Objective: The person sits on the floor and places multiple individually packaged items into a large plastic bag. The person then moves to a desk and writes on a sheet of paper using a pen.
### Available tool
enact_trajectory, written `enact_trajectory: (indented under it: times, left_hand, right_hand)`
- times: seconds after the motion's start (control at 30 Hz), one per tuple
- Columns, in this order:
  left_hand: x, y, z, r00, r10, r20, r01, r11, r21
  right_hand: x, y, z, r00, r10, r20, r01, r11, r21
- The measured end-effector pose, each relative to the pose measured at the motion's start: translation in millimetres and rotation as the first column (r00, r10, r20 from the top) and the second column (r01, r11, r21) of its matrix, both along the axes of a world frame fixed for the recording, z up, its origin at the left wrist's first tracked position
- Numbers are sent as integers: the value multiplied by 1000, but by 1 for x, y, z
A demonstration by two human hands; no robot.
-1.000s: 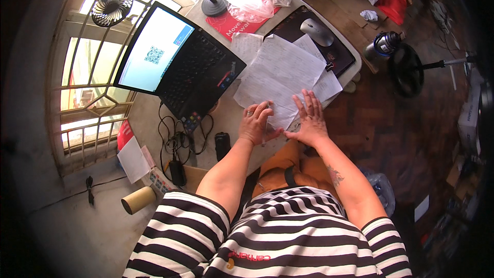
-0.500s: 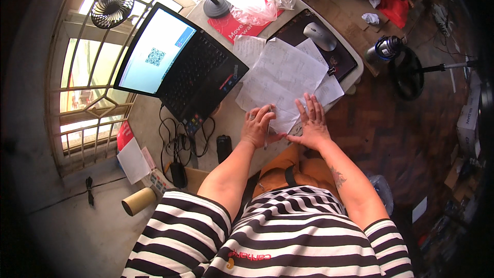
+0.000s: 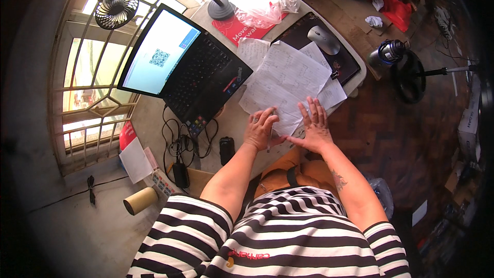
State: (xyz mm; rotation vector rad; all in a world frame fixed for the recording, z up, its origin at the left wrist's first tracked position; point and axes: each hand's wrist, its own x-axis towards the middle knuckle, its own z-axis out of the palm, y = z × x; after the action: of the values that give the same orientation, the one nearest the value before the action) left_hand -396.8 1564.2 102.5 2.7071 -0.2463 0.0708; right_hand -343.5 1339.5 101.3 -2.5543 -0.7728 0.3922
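Several white sheets of paper (image 3: 290,74) with faint handwriting lie overlapped on the table in front of me. My left hand (image 3: 261,128) is closed round a slim pen (image 3: 270,136), which points down beside the sheets' near edge. Flat on the lower right of the papers rests my right hand (image 3: 315,128), fingers stretched and spread, with its thumb reaching toward the left hand. A small black clip (image 3: 335,75) sits at the right edge of the sheets.
An open laptop (image 3: 200,67) stands left of the papers, its cables (image 3: 180,141) and a black case (image 3: 226,150) nearer me. Beyond the sheets are a grey mouse (image 3: 324,39) on a dark mat (image 3: 352,69), plastic bags (image 3: 262,7) and a phone stand (image 3: 221,7).
The whole view has shifted slightly, with the table's things a little further right and lower. Both hands keep the same pose on and beside the papers.
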Motion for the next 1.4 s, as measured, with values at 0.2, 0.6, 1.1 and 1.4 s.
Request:
enact_trajectory:
  times: [0.2,0.6,1.1,1.4]
  left_hand:
    - [-2,4,-18,968,114,225,-83,986,-146]
    - [-5,11,-17,946,230,230,-134,919,-370]
    - [-40,-37,-17,824,566,-14,-368,516,-773]
    - [-38,-39,-18,886,448,121,-259,694,-672]
  right_hand:
    - [-5,8,-19,979,-104,175,102,995,24]
    - [-4,7,-7,992,-98,85,94,994,47]
    - [-7,7,-15,978,-81,191,71,996,56]
    - [-4,7,-14,976,-83,202,68,995,79]
